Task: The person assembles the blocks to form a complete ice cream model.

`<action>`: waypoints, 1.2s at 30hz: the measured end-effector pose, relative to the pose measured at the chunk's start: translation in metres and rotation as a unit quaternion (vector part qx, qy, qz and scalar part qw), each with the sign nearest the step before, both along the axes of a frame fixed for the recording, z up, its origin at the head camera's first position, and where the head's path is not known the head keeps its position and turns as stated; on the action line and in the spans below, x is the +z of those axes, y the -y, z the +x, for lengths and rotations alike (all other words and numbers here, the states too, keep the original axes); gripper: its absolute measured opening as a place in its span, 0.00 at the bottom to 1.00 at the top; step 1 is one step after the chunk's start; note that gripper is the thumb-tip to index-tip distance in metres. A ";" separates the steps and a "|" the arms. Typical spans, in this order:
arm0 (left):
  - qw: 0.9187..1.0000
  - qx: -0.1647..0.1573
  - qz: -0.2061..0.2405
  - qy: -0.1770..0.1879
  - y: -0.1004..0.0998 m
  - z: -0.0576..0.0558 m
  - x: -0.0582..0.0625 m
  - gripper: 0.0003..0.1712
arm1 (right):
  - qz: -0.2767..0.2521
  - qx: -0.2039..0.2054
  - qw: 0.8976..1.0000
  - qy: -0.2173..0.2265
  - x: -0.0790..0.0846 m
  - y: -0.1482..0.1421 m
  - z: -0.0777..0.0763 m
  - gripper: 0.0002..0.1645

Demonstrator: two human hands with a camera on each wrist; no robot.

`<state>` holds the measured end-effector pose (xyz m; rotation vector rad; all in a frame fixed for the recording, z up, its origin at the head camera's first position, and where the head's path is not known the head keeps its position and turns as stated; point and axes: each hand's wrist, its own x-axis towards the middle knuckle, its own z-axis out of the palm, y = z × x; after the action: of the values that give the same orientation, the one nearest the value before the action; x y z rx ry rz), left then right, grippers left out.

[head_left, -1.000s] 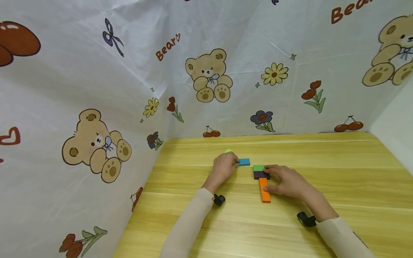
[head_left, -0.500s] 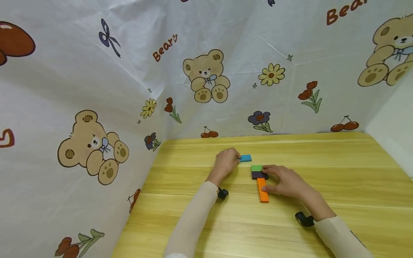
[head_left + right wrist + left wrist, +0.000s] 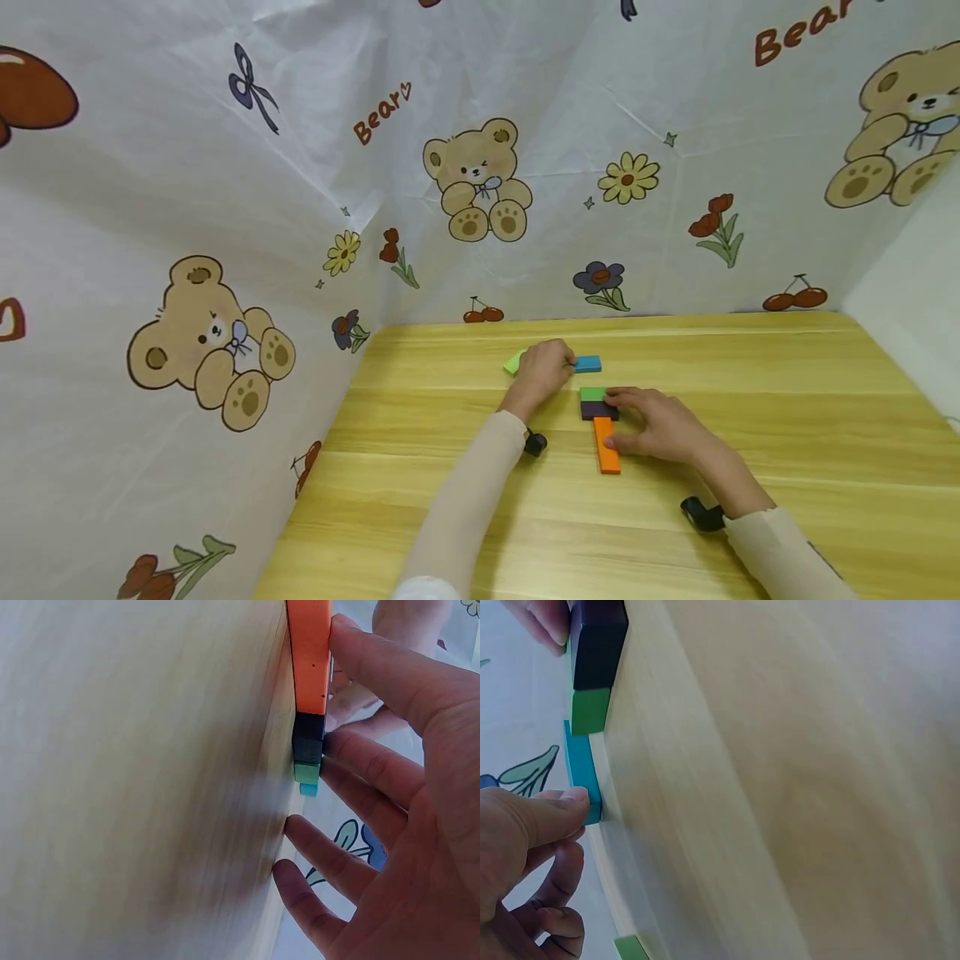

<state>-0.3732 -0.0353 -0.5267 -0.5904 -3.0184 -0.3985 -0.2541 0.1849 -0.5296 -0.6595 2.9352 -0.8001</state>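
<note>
My left hand (image 3: pixel 542 375) pinches the left end of a flat blue block (image 3: pixel 589 364) between thumb and finger; in the left wrist view the blue block (image 3: pixel 583 769) lies beside the green one. The green block (image 3: pixel 592 393) and a dark, nearly black block (image 3: pixel 596 411) lie side by side. From the dark block an orange block (image 3: pixel 607 450) extends toward me. My right hand (image 3: pixel 660 425) rests beside them, its thumb at the orange block's side and its fingertips touching the green and dark blocks. In the right wrist view its fingers (image 3: pixel 375 761) are spread and fairly straight.
A light green block (image 3: pixel 513 362) lies behind my left hand, partly covered by it. Beyond the wooden table (image 3: pixel 750 375) hangs a white cloth (image 3: pixel 570 100) printed with bears and flowers. A plain white wall (image 3: pixel 911 292) stands at the right.
My left hand has slid to the right with the blue block, nearing the green and dark blocks. More of the light green block shows behind it. The right hand has stayed in place.
</note>
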 end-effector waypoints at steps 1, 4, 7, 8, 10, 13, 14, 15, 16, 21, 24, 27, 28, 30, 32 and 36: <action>1.000 0.000 -0.003 0.000 -0.002 0.000 0.001 0.11 | -0.001 0.001 1.000 -0.002 -0.001 0.000 0.000 0.47; 1.000 0.000 -0.005 0.000 -0.008 0.000 0.003 0.10 | -0.003 0.003 1.000 -0.004 -0.002 0.000 0.000 0.48; 1.000 -0.005 -0.006 -0.003 -0.011 0.000 0.002 0.10 | -0.003 0.002 1.000 -0.005 -0.003 -0.001 0.001 0.48; 1.000 -0.006 -0.008 -0.004 -0.012 0.000 0.001 0.10 | -0.002 0.001 1.000 -0.006 -0.003 -0.001 0.001 0.48; 1.000 -0.009 -0.011 -0.004 -0.014 0.001 -0.001 0.11 | 0.000 0.000 1.000 -0.006 -0.004 -0.002 0.002 0.48; 1.000 -0.010 -0.019 -0.005 -0.015 0.002 -0.003 0.11 | 0.001 -0.002 1.000 -0.006 -0.006 -0.003 0.003 0.49; 1.000 -0.008 -0.021 -0.006 -0.015 0.002 -0.003 0.11 | 0.001 -0.002 1.000 -0.006 -0.006 -0.003 0.003 0.49; 1.000 -0.008 -0.023 -0.007 -0.015 0.002 -0.003 0.11 | 0.000 -0.003 1.000 -0.006 -0.006 -0.003 0.003 0.49; 1.000 -0.007 -0.025 -0.009 -0.015 0.003 -0.004 0.11 | 0.000 -0.002 1.000 -0.006 -0.006 -0.003 0.003 0.49; 1.000 -0.012 -0.026 -0.007 -0.014 0.004 -0.004 0.10 | 0.000 -0.004 1.000 -0.007 -0.005 -0.003 0.002 0.49; 1.000 -0.017 -0.022 -0.005 -0.012 0.007 -0.003 0.09 | -0.001 -0.003 1.000 -0.008 -0.004 -0.002 0.001 0.48; 1.000 -0.025 -0.018 -0.005 -0.009 0.009 -0.001 0.09 | -0.003 -0.003 1.000 -0.007 -0.004 -0.002 0.001 0.48; 0.999 -0.028 -0.017 -0.004 -0.009 0.011 -0.001 0.09 | -0.005 -0.002 1.000 -0.007 -0.004 -0.002 0.001 0.48; 0.999 -0.036 -0.016 -0.002 -0.007 0.013 0.000 0.10 | -0.007 -0.003 1.000 -0.004 -0.004 -0.002 0.001 0.48; 0.999 -0.043 -0.018 -0.002 -0.006 0.015 0.000 0.10 | -0.006 -0.005 1.000 -0.003 -0.004 -0.002 0.001 0.48; 0.998 -0.056 -0.028 -0.009 -0.005 0.018 -0.001 0.11 | -0.004 -0.007 1.000 -0.001 -0.004 -0.002 0.001 0.49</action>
<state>-0.3549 -0.0303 -0.5275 -0.7649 -2.9970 -0.3131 -0.2532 0.1871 -0.5338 -0.6405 2.9441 -0.8145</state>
